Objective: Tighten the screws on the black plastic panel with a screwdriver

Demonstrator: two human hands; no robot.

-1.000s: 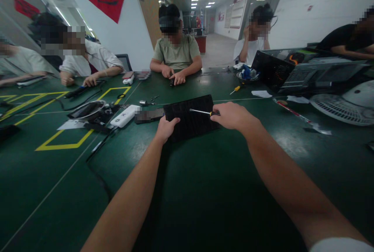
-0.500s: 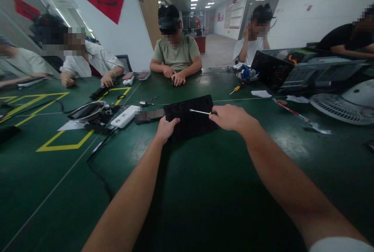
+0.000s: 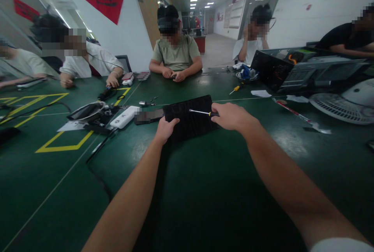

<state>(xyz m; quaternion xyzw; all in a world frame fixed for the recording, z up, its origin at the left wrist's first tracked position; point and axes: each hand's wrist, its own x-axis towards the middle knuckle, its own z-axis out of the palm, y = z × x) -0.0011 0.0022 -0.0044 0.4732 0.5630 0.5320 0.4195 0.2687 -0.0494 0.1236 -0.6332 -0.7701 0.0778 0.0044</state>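
A flat black panel (image 3: 189, 121) lies on the green table (image 3: 204, 189) in front of me. My left hand (image 3: 166, 128) is closed on the panel's near left corner, thumb on top. My right hand (image 3: 230, 116) is closed round the handle of a screwdriver (image 3: 200, 112). Its metal shaft points left and its tip rests over the middle of the panel.
Left of the panel lie a white device (image 3: 126, 116), a dark bowl-like part (image 3: 87, 110), cables and yellow floor-tape lines. A small yellow screwdriver (image 3: 236, 88), a bowl of parts (image 3: 247, 74), opened laptops (image 3: 306, 73) and a fan grille (image 3: 339, 107) sit right. Other people work round the table.
My hands and the screwdriver have barely moved, the tip shifting slightly left. A person at the far left has moved a hand along the table.
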